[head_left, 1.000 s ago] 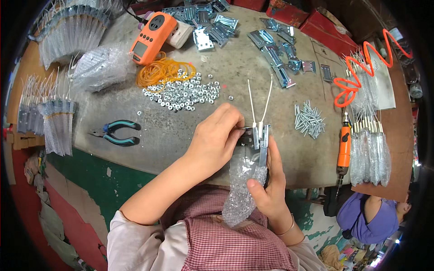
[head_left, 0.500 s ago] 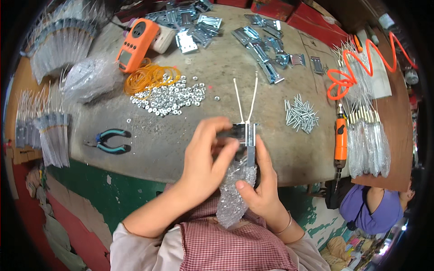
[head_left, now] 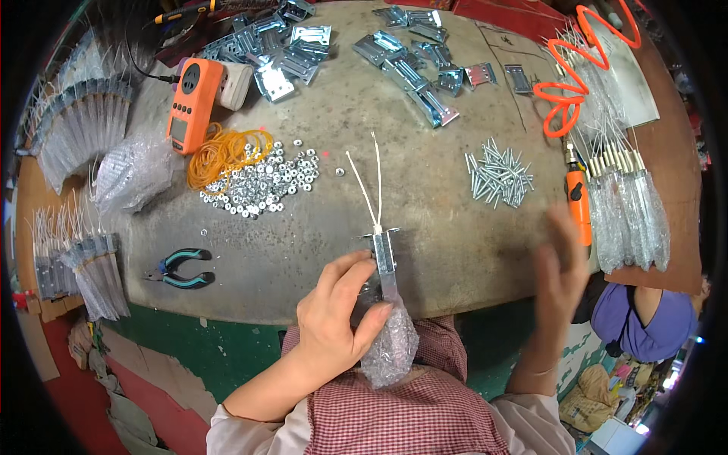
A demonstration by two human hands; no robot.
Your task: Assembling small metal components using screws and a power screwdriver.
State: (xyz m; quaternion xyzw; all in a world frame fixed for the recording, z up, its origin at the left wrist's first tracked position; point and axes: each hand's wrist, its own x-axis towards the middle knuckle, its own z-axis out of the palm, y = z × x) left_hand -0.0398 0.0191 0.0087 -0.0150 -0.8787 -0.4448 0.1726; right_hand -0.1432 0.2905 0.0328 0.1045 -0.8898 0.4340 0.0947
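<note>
My left hand (head_left: pixel 334 307) is closed around a flat grey metal part that has a shiny metal bracket (head_left: pixel 384 252) on its upper end. Two white wires (head_left: pixel 377 186) stick up from that end, and clear bubble wrap (head_left: pixel 394 349) covers the lower end at the table's front edge. Blurred by motion, my right hand (head_left: pixel 560 265) is beside an orange power screwdriver (head_left: pixel 578 199). Its thumb and fingers look spread, with nothing visible between them. The hand hides the screwdriver's lower end.
Screws (head_left: pixel 499 174) lie in a pile, nuts (head_left: pixel 265 180) beside yellow rubber bands (head_left: pixel 220 155). Pliers (head_left: pixel 182 268) rest at left. Metal brackets (head_left: pixel 413 76) and an orange meter (head_left: pixel 194 106) stand farther back. Bubble-wrapped parts (head_left: pixel 626 216) line the right; a coiled orange hose (head_left: pixel 563 91) runs above.
My right hand has let go of the wrapped part and moved right to the screwdriver. My left hand now holds the part alone. The view has shifted slightly.
</note>
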